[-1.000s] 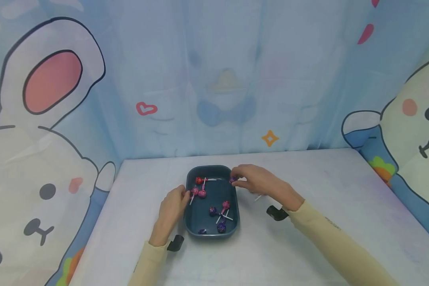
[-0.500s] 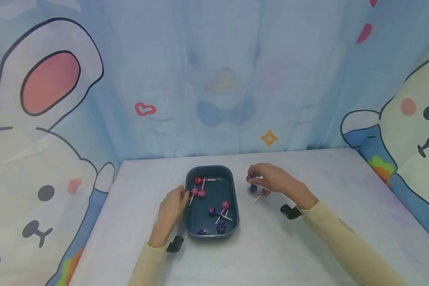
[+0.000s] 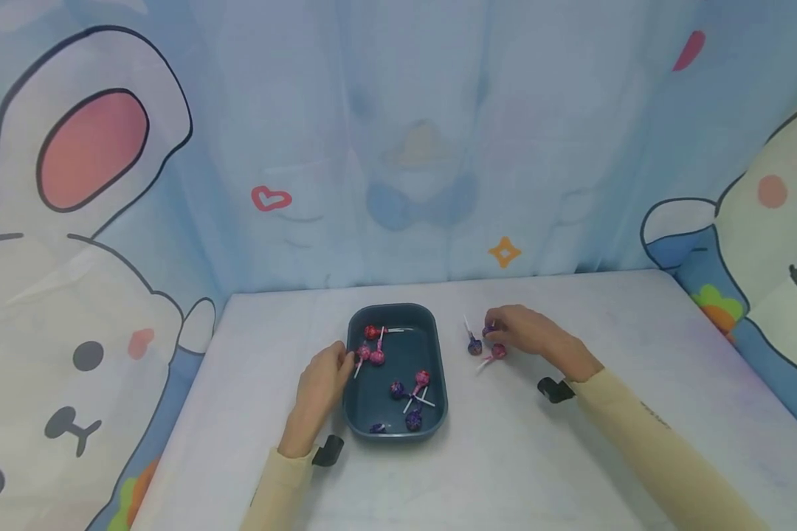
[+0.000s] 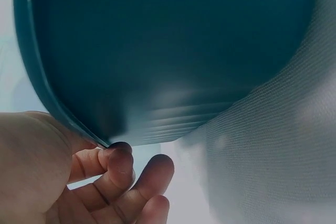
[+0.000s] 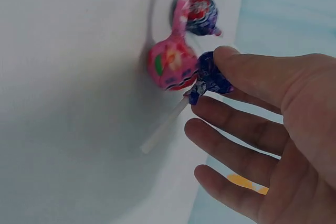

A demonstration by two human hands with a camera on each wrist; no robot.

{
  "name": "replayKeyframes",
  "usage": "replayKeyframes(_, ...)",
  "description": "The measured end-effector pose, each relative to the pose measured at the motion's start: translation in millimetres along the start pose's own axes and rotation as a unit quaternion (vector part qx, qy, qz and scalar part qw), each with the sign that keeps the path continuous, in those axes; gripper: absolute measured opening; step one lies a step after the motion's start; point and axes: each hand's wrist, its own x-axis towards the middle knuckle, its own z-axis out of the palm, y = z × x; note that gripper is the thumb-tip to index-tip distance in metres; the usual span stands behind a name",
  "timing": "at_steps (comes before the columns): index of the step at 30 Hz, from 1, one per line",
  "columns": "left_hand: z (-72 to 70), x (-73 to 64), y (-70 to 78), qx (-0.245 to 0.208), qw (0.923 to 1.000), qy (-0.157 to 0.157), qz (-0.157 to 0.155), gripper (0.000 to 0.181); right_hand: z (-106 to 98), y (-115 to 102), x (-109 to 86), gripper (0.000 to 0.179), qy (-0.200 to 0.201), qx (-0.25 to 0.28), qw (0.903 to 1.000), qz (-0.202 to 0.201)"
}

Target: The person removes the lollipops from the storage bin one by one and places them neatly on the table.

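Observation:
My left hand (image 3: 322, 380) pinches the left rim of a dark teal tray (image 3: 398, 435) between thumb and fingers; the left wrist view shows the tray's outer wall (image 4: 173, 40) beside that hand. Inside the tray lie several wrapped lollipops, such as a red one (image 3: 370, 332), a pink one (image 3: 422, 378) and a purple one (image 3: 413, 421). Right of the tray, my right hand (image 3: 525, 330) pinches a purple-wrapped lollipop (image 5: 212, 74) by its head, its white stick pointing away from the palm. Beside it are a pink lollipop (image 5: 170, 64) and another purple lollipop (image 5: 202, 15) on the table.
A white-covered table (image 3: 571, 457) carries everything. Behind it hangs a light blue curtain (image 3: 292, 133) printed with cartoon animals. Black wrist cameras (image 3: 556, 389) sit below both wrists.
My right hand has moved right, from the tray's right edge to over the table, holding a purple lollipop. Two lollipops beside it now show fully. The left hand keeps its grip on the rim.

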Motion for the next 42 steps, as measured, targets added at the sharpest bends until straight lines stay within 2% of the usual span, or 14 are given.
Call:
replayKeyframes(15,-1.1,-0.4,0.5,-0.001,1.0000,0.000,-0.003,0.024,8,11,5.9,0.019,-0.010,0.003,0.9999,0.002)
replayKeyframes(21,-0.4,0.3,0.0,0.000,1.0000,-0.002,-0.008,0.025,5,9,6.8,0.031,-0.027,0.023,0.9993,0.008)
replayKeyframes(28,-0.6,1.1,0.4,-0.002,1.0000,-0.003,-0.007,0.024,-7,-9,5.7,0.052,-0.024,0.020,0.9990,0.031)
replayKeyframes(39,-1.7,0.9,1.1,-0.006,1.0000,-0.006,-0.003,0.024,-18,-40,3.6,0.056,-0.011,-0.019,0.9996,-0.019)
replayKeyframes(42,-1.2,1.1,0.5,-0.007,0.9999,-0.009,-0.007,0.024,-19,-48,4.2,0.057,-0.010,-0.020,0.9996,-0.020)
